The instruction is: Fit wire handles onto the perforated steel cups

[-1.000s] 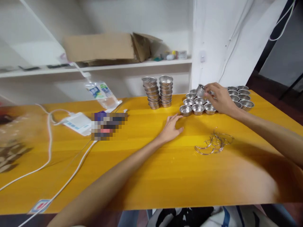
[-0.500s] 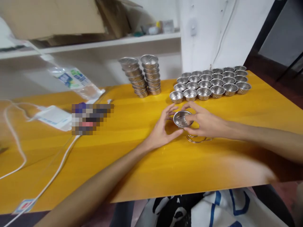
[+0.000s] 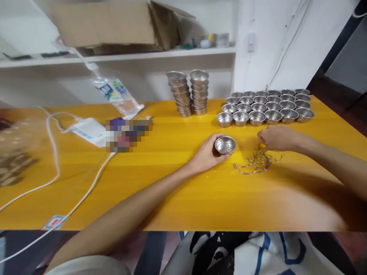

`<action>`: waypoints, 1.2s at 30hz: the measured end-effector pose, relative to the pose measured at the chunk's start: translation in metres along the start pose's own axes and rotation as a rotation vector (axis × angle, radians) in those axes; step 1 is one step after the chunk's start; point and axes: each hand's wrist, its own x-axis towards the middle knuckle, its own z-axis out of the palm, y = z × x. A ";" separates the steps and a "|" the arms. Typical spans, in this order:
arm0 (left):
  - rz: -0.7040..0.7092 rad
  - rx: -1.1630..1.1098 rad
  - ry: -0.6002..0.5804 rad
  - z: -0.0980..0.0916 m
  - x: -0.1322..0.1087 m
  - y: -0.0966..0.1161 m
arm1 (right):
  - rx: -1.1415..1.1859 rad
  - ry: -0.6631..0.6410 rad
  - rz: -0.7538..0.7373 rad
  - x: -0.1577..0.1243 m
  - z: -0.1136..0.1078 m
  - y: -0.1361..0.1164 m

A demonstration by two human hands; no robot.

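In my left hand (image 3: pixel 207 153) is a small perforated metal cup (image 3: pixel 225 146), held upright with the fingers wrapped round its left side. My right hand (image 3: pixel 275 138) is to the right of it, fingers curled together at the top of a loose pile of thin wire rings (image 3: pixel 258 162). A wire ring appears to be pinched at its fingertips, though the grip is partly hidden. Behind the hands stand rows of similar perforated cups (image 3: pixel 257 118), their mouths facing up. Two tall stacks of nested cups (image 3: pixel 183 100) rise to the left of these rows.
At left on the yellow table (image 3: pixel 177 191) lie a white power strip (image 3: pixel 90 131), white cables (image 3: pixel 86 194) and a pixelated patch. A clear plastic bottle (image 3: pixel 119 95) leans behind them. A cardboard box (image 3: pixel 114 26) rests on the shelf; a plastic bag (image 3: pixel 14 160) lies far left.
My right hand has left the cup and moved right to the wire rings. The left hand keeps the cup alone. The whole view has shifted somewhat leftward.
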 end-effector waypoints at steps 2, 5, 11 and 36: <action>0.001 0.009 -0.013 0.000 0.000 -0.001 | -0.095 -0.094 0.031 -0.001 -0.003 -0.011; 0.008 0.006 -0.029 -0.001 0.000 -0.003 | -0.127 -0.126 0.027 -0.001 -0.009 -0.019; 0.022 0.005 -0.027 -0.001 0.000 -0.004 | -0.050 -0.091 -0.261 0.006 -0.005 -0.010; -0.108 -0.216 -0.049 -0.002 -0.001 -0.001 | 0.047 -0.103 -0.456 0.005 0.003 -0.007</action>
